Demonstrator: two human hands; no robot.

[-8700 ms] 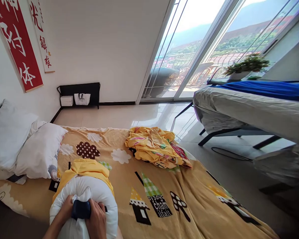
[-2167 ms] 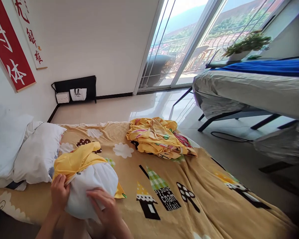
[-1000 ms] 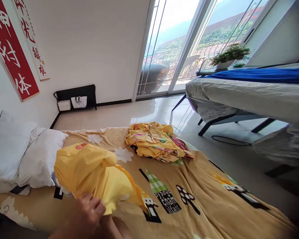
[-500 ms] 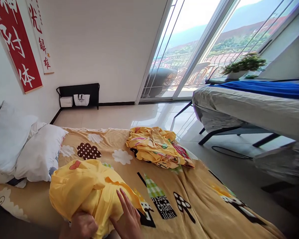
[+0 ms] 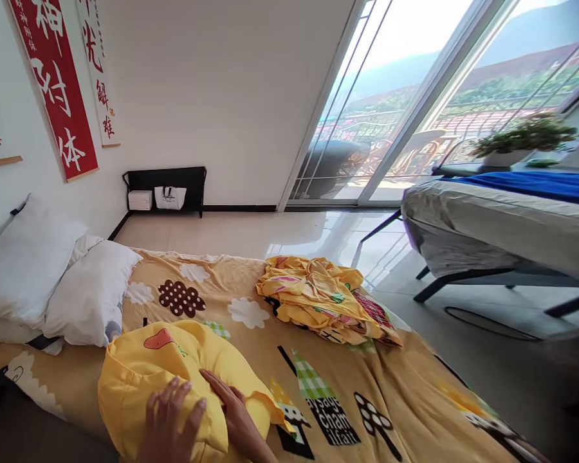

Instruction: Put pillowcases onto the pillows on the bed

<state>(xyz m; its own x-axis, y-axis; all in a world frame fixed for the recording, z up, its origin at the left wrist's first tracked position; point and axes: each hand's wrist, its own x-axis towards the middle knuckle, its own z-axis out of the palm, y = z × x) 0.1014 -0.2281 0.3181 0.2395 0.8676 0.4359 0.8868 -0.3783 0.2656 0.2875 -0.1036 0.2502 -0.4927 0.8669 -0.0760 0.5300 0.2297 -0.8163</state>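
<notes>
A pillow in a yellow pillowcase [image 5: 139, 366] with a duck print lies on the bed's near edge, on a tan blanket [image 5: 251, 334] with house and cloud patterns. My left hand [image 5: 166, 418] rests flat on top of the yellow case, fingers spread. My right hand [image 5: 234, 411] lies beside it with fingers stretched out, pressing the case's right side. Neither hand grips anything.
Two white pillows [image 5: 53, 283] are stacked at the bed's left. A crumpled yellow patterned sheet [image 5: 323, 299] lies mid-bed. A grey-covered bed with a blue cloth [image 5: 502, 212] stands right. Glass doors, shiny tile floor and a black shelf [image 5: 166, 186] are behind.
The yellow case now fully covers the white pillow. My left hand has opened from a grip at the case's edge and both hands now lie flat on top.
</notes>
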